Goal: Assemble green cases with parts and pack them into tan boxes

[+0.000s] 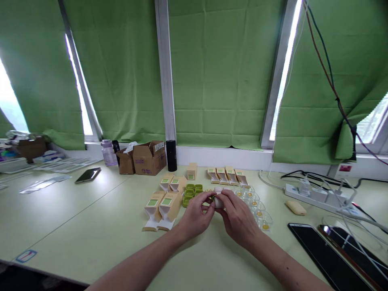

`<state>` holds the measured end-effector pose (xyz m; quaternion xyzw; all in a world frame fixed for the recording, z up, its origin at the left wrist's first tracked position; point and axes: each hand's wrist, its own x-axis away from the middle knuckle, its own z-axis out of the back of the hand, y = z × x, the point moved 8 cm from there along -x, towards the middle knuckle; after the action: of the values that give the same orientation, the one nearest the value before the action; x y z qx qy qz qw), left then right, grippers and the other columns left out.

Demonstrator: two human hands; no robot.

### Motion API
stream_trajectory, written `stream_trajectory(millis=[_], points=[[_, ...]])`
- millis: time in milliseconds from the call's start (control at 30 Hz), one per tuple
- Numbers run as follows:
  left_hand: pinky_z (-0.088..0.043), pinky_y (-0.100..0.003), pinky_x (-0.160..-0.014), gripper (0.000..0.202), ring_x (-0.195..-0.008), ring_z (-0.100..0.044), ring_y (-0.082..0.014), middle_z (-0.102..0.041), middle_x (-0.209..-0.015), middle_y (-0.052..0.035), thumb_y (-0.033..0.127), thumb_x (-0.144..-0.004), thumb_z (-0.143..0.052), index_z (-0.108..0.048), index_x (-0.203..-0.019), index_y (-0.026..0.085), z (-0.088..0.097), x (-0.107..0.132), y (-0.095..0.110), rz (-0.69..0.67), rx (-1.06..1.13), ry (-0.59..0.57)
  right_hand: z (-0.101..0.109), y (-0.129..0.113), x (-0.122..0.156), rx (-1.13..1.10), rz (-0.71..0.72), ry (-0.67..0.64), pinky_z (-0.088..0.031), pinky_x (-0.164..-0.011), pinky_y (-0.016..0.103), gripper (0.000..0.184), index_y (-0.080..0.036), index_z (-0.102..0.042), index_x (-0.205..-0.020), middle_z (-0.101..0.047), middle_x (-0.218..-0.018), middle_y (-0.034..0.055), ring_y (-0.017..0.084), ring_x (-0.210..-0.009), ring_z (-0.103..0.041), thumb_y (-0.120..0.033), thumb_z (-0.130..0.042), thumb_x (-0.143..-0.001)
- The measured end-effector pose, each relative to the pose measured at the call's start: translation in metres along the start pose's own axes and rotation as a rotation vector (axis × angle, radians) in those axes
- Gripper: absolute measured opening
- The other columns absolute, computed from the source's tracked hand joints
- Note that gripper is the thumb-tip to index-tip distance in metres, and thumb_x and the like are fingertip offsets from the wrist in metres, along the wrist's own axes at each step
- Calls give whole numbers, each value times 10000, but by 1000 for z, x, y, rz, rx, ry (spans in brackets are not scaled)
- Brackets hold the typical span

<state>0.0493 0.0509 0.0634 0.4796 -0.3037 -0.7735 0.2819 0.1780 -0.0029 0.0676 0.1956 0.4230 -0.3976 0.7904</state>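
Note:
My left hand and my right hand meet above the pale green table, fingers pinched together on a small white and green piece. Just behind the hands lie several small green trays. To the left stand tan cartons with green labels, flaps open. More such cartons lie in a row behind. A curved row of clear plastic cups with yellow centres runs to the right of my right hand.
Brown cardboard boxes, a black cylinder and a purple bottle stand by the window sill. A phone lies at left. A power strip with cables, a tan bar and dark tablets fill the right side.

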Motion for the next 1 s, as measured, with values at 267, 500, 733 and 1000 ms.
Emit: stream_trajectory(millis=[267, 500, 733, 1000], points=[[-680, -336, -825, 347, -996, -762, -229, -786, -1193, -109, 183, -920, -586, -751, -1226, 180, -1, -3, -4, 49, 31, 7, -2, -3, -2, 7, 6, 16, -636, -866, 445, 351, -150, -529, -1396, -658, -1247, 201, 315, -1103, -693, -151, -478, -1048], [-665, -307, -805, 342, -975, -767, -218, -798, -1164, -95, 172, -942, -556, -754, -1221, 176, -2, -5, -6, 44, 60, -11, -1, -5, -5, 12, 9, 49, -631, -836, 425, 313, -141, -543, -1352, -658, -1201, 191, 302, -1053, -699, -149, -485, -1045], [-651, -297, -800, 329, -909, -754, -192, -792, -1113, -74, 161, -958, -524, -755, -1190, 192, -4, -6, -9, 56, 48, -14, -2, -4, -5, -13, -9, 35, -628, -815, 422, 300, -165, -543, -1342, -648, -1187, 178, 297, -1030, -691, -161, -479, -1050], [-614, -395, -941, 312, -1042, -717, -242, -743, -1182, -104, 219, -906, -683, -693, -1218, 209, 12, -7, -4, 3, -36, -54, 1, 3, -4, -45, 60, -23, -622, -850, 426, 415, -198, -528, -1435, -634, -1267, 178, 294, -1106, -672, -95, -492, -1034]])
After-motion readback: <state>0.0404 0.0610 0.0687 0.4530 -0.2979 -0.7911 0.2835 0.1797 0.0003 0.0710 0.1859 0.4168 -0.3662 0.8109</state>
